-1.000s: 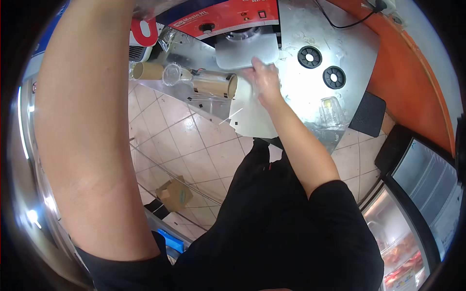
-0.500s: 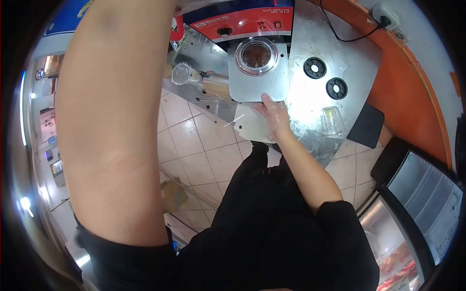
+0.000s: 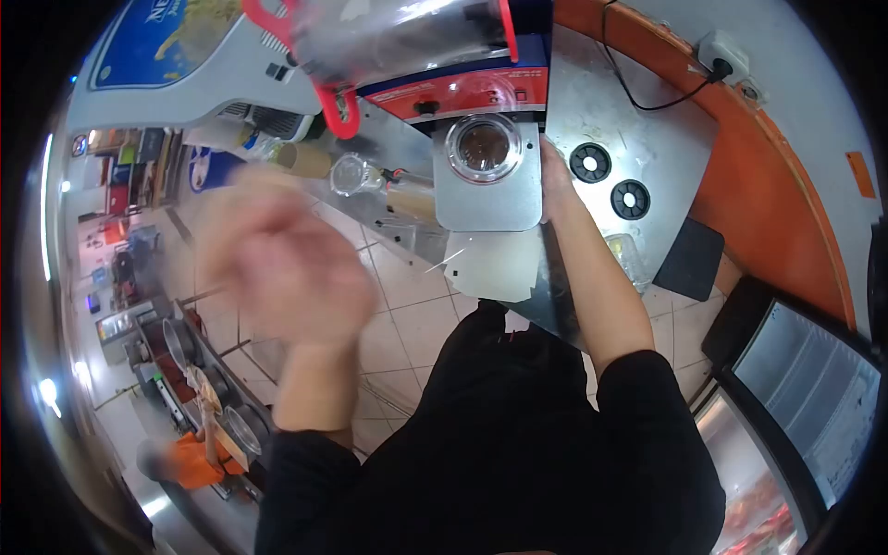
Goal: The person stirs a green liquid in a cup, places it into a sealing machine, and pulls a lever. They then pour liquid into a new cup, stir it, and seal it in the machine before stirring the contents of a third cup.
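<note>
A red and blue cup sealer point(image 3: 481, 88) stands on the metal table, its silver plate point(image 3: 488, 211) slid out toward me. In the plate's round opening sits a clear cup point(image 3: 483, 150) with something brown inside. My right hand point(image 3: 555, 180) is beside the plate's right edge; its fingers are mostly hidden behind the plate, so I cannot see whether they grip anything. My left hand point(image 3: 287, 264) hangs in the air left of the machine, smeared by motion, and its finger shape cannot be made out.
Two black rings point(image 3: 590, 163) lie right of the sealer, near a clear plastic cup point(image 3: 627, 254) partly behind my right forearm. A cup-shaped clear item point(image 3: 351, 174) and a brown roll point(image 3: 412, 196) lie to the left. Above is a clear roll point(image 3: 398, 37) with red ends. A person in orange point(image 3: 194, 460) is lower left.
My left arm has come down from the top of the machine. My right hand has moved from the plate's front edge to its right side. The view has shifted.
</note>
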Demonstrator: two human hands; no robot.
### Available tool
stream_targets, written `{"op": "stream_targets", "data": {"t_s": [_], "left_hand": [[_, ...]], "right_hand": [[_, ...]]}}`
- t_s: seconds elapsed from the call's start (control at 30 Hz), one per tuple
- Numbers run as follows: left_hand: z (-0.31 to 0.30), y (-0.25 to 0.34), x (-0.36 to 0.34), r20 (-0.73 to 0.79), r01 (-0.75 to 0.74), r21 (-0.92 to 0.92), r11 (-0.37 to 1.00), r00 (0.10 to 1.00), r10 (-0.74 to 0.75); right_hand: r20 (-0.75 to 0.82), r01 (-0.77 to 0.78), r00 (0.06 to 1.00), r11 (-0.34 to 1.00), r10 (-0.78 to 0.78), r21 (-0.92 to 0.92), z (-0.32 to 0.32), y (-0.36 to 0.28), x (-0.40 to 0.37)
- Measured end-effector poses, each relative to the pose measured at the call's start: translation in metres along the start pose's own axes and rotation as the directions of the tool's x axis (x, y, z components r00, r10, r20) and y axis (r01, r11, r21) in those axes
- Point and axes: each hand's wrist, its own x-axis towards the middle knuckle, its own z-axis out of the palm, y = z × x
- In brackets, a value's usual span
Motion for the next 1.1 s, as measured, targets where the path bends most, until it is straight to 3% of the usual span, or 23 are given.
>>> {"op": "stream_targets", "data": {"t_s": [0.03,0.07,0.1,0.17,0.23,0.3,0.37,0.4,0.53,0.57,0.63,0.67,0.7,0.77,0.83,0.9,0.97,1.03,1.07,1.1], "left_hand": [[0.007,0.002,-0.062,0.098,0.124,0.431,0.894,0.978,-0.183],[0.019,-0.003,-0.110,0.084,0.549,0.344,0.762,0.790,-0.608],[0.026,-0.012,-0.139,0.147,0.660,0.419,0.623,0.628,-0.764],[0.033,-0.039,-0.194,0.213,0.493,0.627,0.604,0.637,-0.741],[0.048,-0.057,-0.206,0.201,0.511,0.631,0.584,0.619,-0.759],[0.062,-0.069,-0.208,0.186,0.528,0.637,0.562,0.601,-0.777],[0.076,-0.078,-0.195,0.241,0.433,0.681,0.591,0.629,-0.739],[0.085,-0.083,-0.195,0.147,0.534,0.600,0.596,0.658,-0.738],[0.102,-0.100,-0.194,0.036,0.648,0.482,0.590,0.658,-0.752],[0.107,-0.104,-0.198,0.007,0.729,0.302,0.614,0.643,-0.766],[0.113,-0.102,-0.196,-0.033,0.795,-0.080,0.601,0.601,-0.799],[0.115,-0.093,-0.196,-0.079,0.769,-0.194,0.609,0.607,-0.791],[0.111,-0.085,-0.193,-0.088,0.762,-0.192,0.619,0.615,-0.784],[0.102,-0.067,-0.189,-0.080,0.770,-0.208,0.603,0.601,-0.795],[0.082,-0.046,-0.172,-0.063,0.773,-0.144,0.618,0.616,-0.785],[0.066,-0.028,-0.165,0.075,0.801,-0.066,0.595,0.599,-0.797],[0.050,-0.005,-0.143,0.073,0.781,-0.091,0.618,0.624,-0.778],[0.040,0.008,-0.135,0.128,0.724,0.076,0.686,0.675,-0.726],[0.038,0.015,-0.135,0.137,0.760,-0.014,0.650,0.645,-0.752],[0.036,0.021,-0.133,0.135,0.754,-0.016,0.657,0.653,-0.746]], "right_hand": [[-0.034,-0.037,0.999,0.999,0.037,-0.011,0.012,-0.006,-0.002],[-0.062,-0.052,0.997,0.997,0.049,-0.055,0.019,-0.010,-0.008],[-0.073,-0.060,0.996,0.996,0.055,-0.070,0.016,-0.010,-0.006],[0.059,0.019,0.998,1.000,-0.018,-0.017,0.007,-0.009,0.003],[0.087,-0.040,0.996,0.998,0.035,0.046,0.000,-0.011,0.004],[0.043,0.039,0.998,0.999,-0.040,0.015,0.006,-0.013,-0.008],[0.074,0.024,0.997,0.999,-0.026,0.028,0.014,-0.016,-0.020],[0.116,-0.001,0.993,0.998,-0.006,0.061,0.008,-0.016,-0.020],[0.160,-0.042,0.987,0.998,0.033,0.053,0.006,-0.019,-0.023],[0.177,-0.036,0.984,0.998,0.027,0.049,0.009,-0.020,-0.026],[0.110,0.030,0.994,1.000,-0.030,-0.001,0.013,-0.022,-0.026],[-0.054,0.071,0.996,0.991,-0.077,-0.114,0.015,-0.023,-0.031],[-0.203,0.098,0.968,0.968,-0.147,-0.230,0.024,-0.024,-0.039],[-0.113,0.236,0.931,0.808,-0.347,-0.540,0.012,-0.028,-0.066],[-0.020,0.334,0.891,0.686,-0.453,-0.647,-0.003,-0.033,-0.097],[0.135,0.428,0.803,0.404,-0.580,-0.808,-0.011,-0.041,-0.131],[0.229,0.498,0.692,0.224,-0.685,-0.838,0.015,-0.044,-0.172],[0.393,0.579,0.644,0.083,-0.656,-0.811,0.045,-0.051,-0.209],[0.400,0.587,0.636,0.077,-0.659,-0.806,0.058,-0.053,-0.223],[0.511,0.635,0.579,-0.041,-0.635,-0.771,0.071,-0.054,-0.235]]}}
